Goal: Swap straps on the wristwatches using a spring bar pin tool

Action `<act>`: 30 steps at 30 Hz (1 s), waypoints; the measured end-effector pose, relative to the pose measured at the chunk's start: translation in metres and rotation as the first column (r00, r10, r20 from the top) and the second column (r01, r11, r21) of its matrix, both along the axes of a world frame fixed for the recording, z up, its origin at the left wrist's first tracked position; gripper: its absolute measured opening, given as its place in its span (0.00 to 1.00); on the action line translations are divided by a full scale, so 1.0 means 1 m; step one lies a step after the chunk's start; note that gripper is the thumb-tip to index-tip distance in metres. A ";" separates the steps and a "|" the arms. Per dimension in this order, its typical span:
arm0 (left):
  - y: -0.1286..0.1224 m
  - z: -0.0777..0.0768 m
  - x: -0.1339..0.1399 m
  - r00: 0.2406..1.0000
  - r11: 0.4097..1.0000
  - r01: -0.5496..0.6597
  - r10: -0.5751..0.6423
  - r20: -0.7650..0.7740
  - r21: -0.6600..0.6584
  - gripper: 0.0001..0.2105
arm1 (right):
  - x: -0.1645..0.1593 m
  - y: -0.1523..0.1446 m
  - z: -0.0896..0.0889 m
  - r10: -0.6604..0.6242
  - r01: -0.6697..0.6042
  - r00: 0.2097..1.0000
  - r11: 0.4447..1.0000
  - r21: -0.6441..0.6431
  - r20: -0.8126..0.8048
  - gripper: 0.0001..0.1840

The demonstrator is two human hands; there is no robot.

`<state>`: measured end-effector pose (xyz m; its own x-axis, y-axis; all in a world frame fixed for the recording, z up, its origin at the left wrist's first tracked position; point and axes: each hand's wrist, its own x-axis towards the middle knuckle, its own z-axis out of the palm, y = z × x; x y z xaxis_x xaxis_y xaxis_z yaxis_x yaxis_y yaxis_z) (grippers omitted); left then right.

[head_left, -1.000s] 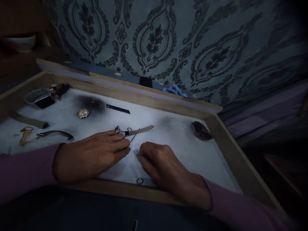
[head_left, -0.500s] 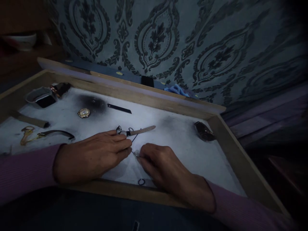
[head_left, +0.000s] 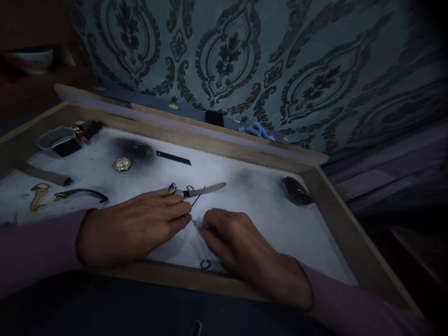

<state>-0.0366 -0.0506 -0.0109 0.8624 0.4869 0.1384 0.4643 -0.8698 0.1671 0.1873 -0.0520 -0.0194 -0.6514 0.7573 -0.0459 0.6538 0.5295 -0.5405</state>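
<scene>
My left hand (head_left: 136, 228) lies palm down, its fingers bent and drawn together. Its far fingers touch a wristwatch (head_left: 180, 192) with a beige strap (head_left: 210, 188); the rest of the watch is partly covered. The thumb and fingertips pinch near one end of a thin line, and what they hold is hidden. Close by on the right, my right hand (head_left: 241, 245) is closed, pinching a small shiny piece (head_left: 198, 223), too small to identify. A thin dark rod (head_left: 196, 199) and a small black ring (head_left: 190, 188) lie beside the strap.
A shallow wooden-rimmed tray (head_left: 353, 224) surrounds the white work surface. On it lie a black blade (head_left: 173, 157), a gold watch face (head_left: 122, 164), a smartwatch (head_left: 65, 145), gold scissors (head_left: 40, 198), a dark watch (head_left: 297, 191) and a black open ring (head_left: 205, 264).
Almost nothing differs. Both hands keep their places, with at most a tiny shift of the small shiny piece at my right fingertips.
</scene>
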 end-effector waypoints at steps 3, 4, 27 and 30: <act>0.000 -0.001 -0.001 1.000 1.000 0.000 0.000 0.019 -0.002 0.13 | 0.000 0.000 0.001 0.001 -0.001 1.000 1.000 -0.003 -0.006 0.12; 0.000 -0.001 -0.001 1.000 1.000 0.000 0.000 0.016 -0.006 0.13 | 0.000 0.000 0.001 0.000 0.000 1.000 1.000 -0.004 -0.007 0.12; -0.001 0.003 -0.001 0.998 0.999 0.004 -0.007 -0.062 -0.052 0.13 | 0.001 0.000 -0.001 -0.033 0.033 0.999 0.999 -0.015 -0.018 0.12; -0.001 0.002 -0.002 0.999 0.999 0.014 -0.015 -0.033 -0.044 0.14 | 0.001 0.001 -0.001 -0.027 0.027 0.999 0.999 -0.020 -0.024 0.11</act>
<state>-0.0384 -0.0516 -0.0093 0.8731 0.4794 0.0887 0.4576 -0.8687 0.1897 0.1882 -0.0514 -0.0206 -0.6317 0.7738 -0.0457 0.6544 0.5007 -0.5666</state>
